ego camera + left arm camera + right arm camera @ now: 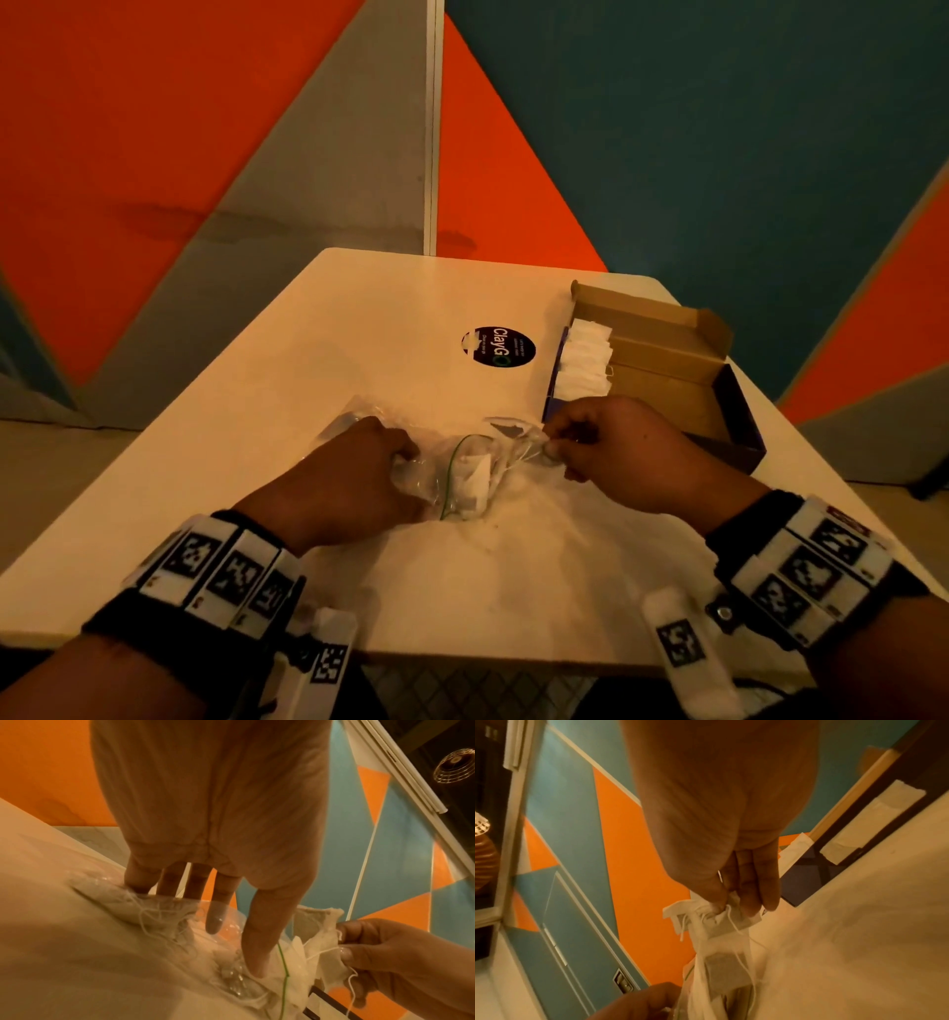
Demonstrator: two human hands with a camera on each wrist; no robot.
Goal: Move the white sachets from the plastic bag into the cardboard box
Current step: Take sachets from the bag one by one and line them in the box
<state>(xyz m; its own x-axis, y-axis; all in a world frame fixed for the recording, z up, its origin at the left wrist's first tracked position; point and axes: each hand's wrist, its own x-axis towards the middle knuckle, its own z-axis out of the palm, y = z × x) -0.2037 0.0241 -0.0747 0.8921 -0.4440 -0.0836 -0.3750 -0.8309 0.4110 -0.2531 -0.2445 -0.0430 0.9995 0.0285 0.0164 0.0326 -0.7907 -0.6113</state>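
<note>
A clear plastic bag (447,478) with a green seal line lies crumpled mid-table and holds white sachets with strings. My left hand (405,452) presses it down with straight fingers (213,921), the thumb on the plastic near the bag's mouth. My right hand (557,447) pinches a small bunch of white sachets (731,923) at the bag's mouth, between thumb and fingers. Those sachets (318,927) hang partly out of the bag. The open cardboard box (667,318) stands at the right, just beyond my right hand. A row of white sachets (585,360) fills its left side.
The white table (308,360) carries a round black sticker (498,347) between the bag and the box. The box's flap stands up at the table's far right corner. Orange, grey and teal wall panels rise behind the table.
</note>
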